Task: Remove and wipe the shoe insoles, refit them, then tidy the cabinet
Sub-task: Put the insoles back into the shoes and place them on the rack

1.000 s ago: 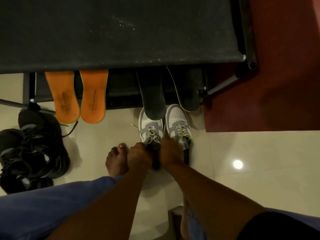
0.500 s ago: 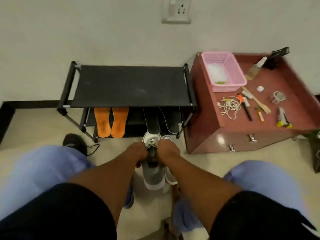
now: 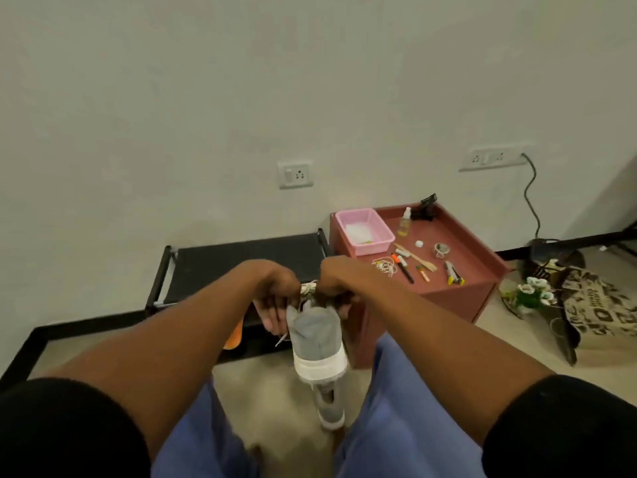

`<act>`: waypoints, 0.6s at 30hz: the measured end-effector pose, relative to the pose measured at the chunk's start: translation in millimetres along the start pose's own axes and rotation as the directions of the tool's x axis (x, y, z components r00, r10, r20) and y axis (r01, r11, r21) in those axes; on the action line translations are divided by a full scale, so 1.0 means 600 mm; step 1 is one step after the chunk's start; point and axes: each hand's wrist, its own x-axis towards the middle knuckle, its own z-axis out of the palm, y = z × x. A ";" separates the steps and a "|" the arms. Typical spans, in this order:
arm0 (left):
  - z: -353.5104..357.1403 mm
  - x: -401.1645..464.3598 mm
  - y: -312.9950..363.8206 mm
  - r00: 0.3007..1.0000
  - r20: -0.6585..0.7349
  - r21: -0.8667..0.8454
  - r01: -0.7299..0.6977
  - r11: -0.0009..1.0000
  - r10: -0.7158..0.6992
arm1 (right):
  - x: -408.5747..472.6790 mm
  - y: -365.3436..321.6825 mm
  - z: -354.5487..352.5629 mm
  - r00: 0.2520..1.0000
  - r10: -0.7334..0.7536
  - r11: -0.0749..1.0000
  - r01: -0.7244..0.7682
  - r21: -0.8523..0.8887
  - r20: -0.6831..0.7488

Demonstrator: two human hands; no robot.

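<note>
Black shoe rack (image 3: 241, 260) is standing against the wall, its top panel showing bare. Red-brown cabinet (image 3: 448, 294) is sitting just beside the rack's right end.

Printed bag (image 3: 599, 315) is lying on the floor right of the cabinet, with white flowers (image 3: 532, 291) in front of it.

Grey and white shoe (image 3: 317, 343) is hanging heel-down in the air in front of the rack's front edge, between the person's knees. Both hands are holding it at its upper end. Left hand (image 3: 275, 294) is gripping the shoe's left side, fingers curled round the collar, a lace end dangling below them. Right hand (image 3: 336, 281) is gripping the right side, fingers curled over the opening. Whether an insole is inside, cannot tell.

Second grey shoe (image 3: 329, 405) is lying on the floor beneath the held one, blurred.

Pink basket (image 3: 374, 244) is sitting at the cabinet top's back left corner. Orange insole (image 3: 234, 336) is peeking out under the rack, mostly hidden by the left forearm.

Spray bottle (image 3: 404, 224) is standing just right of the basket. Rubber bands (image 3: 385, 265), a black marker (image 3: 404, 270) and a wooden fork (image 3: 418, 260) are lying toward the cabinet top's front edge.
</note>
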 end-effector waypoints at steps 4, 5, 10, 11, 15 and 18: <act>-0.030 -0.059 0.091 0.992 -0.082 0.097 -0.085 0.992 0.093 | -0.045 0.057 -0.058 0.958 0.031 0.997 -0.009 0.078 -0.284; -0.032 -0.066 0.111 0.987 -0.101 0.111 -0.114 0.987 0.126 | -0.051 0.073 -0.068 0.946 0.045 0.996 -0.016 0.092 -0.321; -0.026 -0.046 0.188 0.929 -0.224 0.092 -0.280 0.955 0.294 | -0.049 0.155 -0.106 0.923 0.089 0.993 -0.051 0.111 -0.374; -0.025 -0.033 0.199 0.910 -0.255 0.086 -0.314 0.945 0.326 | -0.047 0.167 -0.110 0.925 0.102 0.989 -0.053 0.141 -0.367; -0.031 0.010 0.228 0.886 -0.291 0.097 -0.348 0.932 0.361 | -0.027 0.197 -0.117 0.932 0.117 0.983 -0.059 0.176 -0.342; -0.038 0.037 0.233 0.886 -0.291 0.116 -0.343 0.932 0.362 | 0.009 0.208 -0.114 0.946 0.129 0.973 -0.062 0.224 -0.297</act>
